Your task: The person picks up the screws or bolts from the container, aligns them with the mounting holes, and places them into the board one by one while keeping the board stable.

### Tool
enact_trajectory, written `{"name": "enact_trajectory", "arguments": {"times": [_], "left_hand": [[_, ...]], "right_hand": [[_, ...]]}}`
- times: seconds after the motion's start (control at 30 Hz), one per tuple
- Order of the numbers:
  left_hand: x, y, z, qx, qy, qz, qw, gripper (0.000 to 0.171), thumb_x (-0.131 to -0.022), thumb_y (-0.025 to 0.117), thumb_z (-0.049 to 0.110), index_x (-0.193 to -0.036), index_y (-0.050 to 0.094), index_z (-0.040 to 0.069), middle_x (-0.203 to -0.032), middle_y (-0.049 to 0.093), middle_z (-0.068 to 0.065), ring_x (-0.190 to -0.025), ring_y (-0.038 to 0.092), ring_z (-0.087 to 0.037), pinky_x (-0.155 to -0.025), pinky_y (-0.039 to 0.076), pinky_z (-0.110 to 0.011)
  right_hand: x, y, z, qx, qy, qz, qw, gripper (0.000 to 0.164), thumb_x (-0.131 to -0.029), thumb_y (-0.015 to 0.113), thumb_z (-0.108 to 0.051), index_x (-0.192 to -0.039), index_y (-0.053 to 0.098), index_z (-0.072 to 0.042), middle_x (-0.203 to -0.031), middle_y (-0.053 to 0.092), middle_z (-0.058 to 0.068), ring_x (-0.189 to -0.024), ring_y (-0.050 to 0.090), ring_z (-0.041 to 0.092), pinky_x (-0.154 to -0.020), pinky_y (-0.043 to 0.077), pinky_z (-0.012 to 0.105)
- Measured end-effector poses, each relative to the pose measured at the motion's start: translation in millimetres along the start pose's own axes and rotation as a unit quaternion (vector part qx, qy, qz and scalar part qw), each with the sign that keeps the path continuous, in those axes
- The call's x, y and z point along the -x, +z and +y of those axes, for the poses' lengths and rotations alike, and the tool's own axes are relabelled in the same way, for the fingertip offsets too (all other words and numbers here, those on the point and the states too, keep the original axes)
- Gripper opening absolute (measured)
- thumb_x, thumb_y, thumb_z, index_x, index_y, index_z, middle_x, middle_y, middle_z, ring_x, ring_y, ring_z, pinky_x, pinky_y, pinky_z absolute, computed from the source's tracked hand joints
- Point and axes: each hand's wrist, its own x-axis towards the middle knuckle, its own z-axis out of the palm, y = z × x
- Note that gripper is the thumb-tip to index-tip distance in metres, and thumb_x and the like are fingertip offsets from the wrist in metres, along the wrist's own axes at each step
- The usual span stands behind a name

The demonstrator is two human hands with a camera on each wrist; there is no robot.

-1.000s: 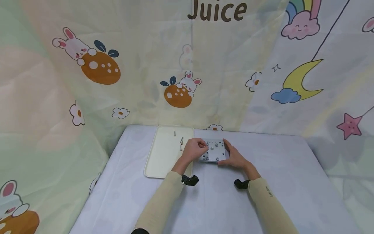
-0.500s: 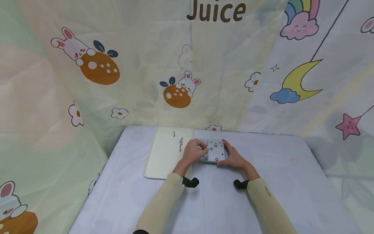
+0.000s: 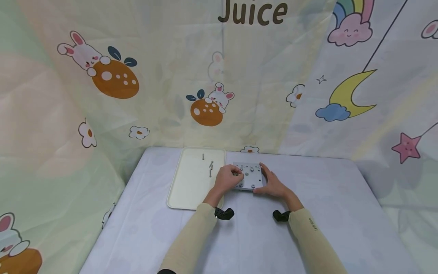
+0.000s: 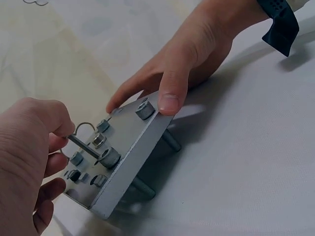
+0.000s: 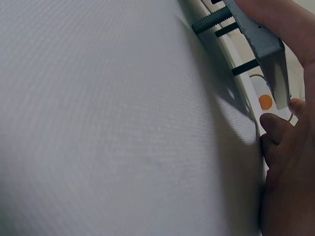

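Note:
A thick silver metal plate (image 3: 255, 179), dotted with holes and several socket-head bolts (image 4: 145, 110), is near the back of the table. Bolt shanks (image 4: 142, 188) stick out below it, holding its face off the cloth. My right hand (image 3: 273, 186) grips the plate's right side, thumb at the near corner and fingers at the far one. Over the plate's left part, my left hand (image 3: 227, 179) pinches a thin metal rod (image 4: 84, 147) between thumb and forefinger. The rod's lower end meets the head of a bolt near the plate's edge; its upper end is hidden in the fingers.
Left of the plate lies a cream tray (image 3: 186, 186), partly beneath the left forearm in the head view. Several loose screws (image 3: 210, 173) rest in its right half. A white cloth (image 3: 253, 232) covers the table, and a printed curtain (image 3: 164, 68) hangs behind.
My left hand has shifted slightly down at the plate's left side, still pinching. The right hand keeps its grip, and the plate stays put. The head view has drifted a little.

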Motion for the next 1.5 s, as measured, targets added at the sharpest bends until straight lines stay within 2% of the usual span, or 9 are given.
{"name": "enact_trajectory", "arguments": {"times": [0.23,0.33,0.57,0.93,1.23,1.5], "left_hand": [[-2.2,-0.6,-0.1,-0.009,-0.009,-0.007,0.9999,0.007,-0.086,0.07,0.026,-0.084,0.073,0.02,-0.079,0.064,0.012,-0.074,0.058,-0.006,-0.068,0.048,-0.026],[-2.6,-1.3,-0.6,-0.01,-0.009,-0.012,0.9998,0.007,-0.086,0.07,0.026,-0.085,0.073,0.019,-0.08,0.065,0.011,-0.074,0.059,-0.006,-0.068,0.049,-0.026],[-3.3,-0.3,-4.4,-0.013,-0.011,-0.02,0.9997,0.007,-0.086,0.07,0.026,-0.085,0.073,0.019,-0.082,0.064,0.011,-0.076,0.057,-0.007,-0.068,0.048,-0.026],[5.2,-7.6,-10.1,-0.016,-0.018,-0.023,0.9994,0.007,-0.082,0.071,0.028,-0.084,0.073,0.022,-0.093,0.064,0.011,-0.092,0.057,-0.01,-0.081,0.048,-0.033],[10.5,-16.3,-18.1,-0.016,0.001,-0.048,0.9987,0.014,-0.085,0.07,0.026,-0.096,0.073,0.021,-0.103,0.063,0.008,-0.102,0.059,-0.015,-0.086,0.049,-0.034],[18.6,-23.4,-31.6,-0.062,0.006,-0.035,0.9975,0.015,-0.084,0.068,0.026,-0.097,0.073,0.021,-0.1,0.062,0.009,-0.096,0.057,-0.011,-0.083,0.048,-0.031]], "right_hand": [[-0.1,0.6,-0.8,0.003,0.0,0.0,1.0,0.127,-0.065,0.082,-0.059,-0.157,0.004,-0.019,-0.157,0.022,0.017,-0.144,0.012,0.037,-0.112,0.004,0.057],[-0.7,0.5,0.8,0.003,0.003,0.0,1.0,0.127,-0.064,0.082,-0.06,-0.157,0.004,-0.02,-0.157,0.022,0.018,-0.144,0.013,0.038,-0.111,0.008,0.058],[-1.8,-0.6,2.7,-0.007,0.008,-0.003,1.0,0.127,-0.064,0.082,-0.06,-0.157,0.004,-0.022,-0.157,0.022,0.018,-0.144,0.009,0.04,-0.11,0.01,0.062],[-1.9,-1.0,4.6,-0.002,0.0,-0.003,1.0,0.128,-0.064,0.082,-0.061,-0.157,0.004,-0.02,-0.156,0.024,0.017,-0.143,0.013,0.039,-0.109,0.012,0.061],[-1.0,-2.8,3.0,-0.003,0.001,-0.002,1.0,0.128,-0.063,0.083,-0.06,-0.157,0.005,-0.02,-0.156,0.025,0.018,-0.143,0.014,0.038,-0.11,0.011,0.06],[-1.1,-2.0,1.7,-0.005,0.0,-0.005,1.0,0.128,-0.064,0.084,-0.058,-0.157,0.004,-0.02,-0.156,0.025,0.017,-0.143,0.016,0.037,-0.11,0.013,0.059]]}}
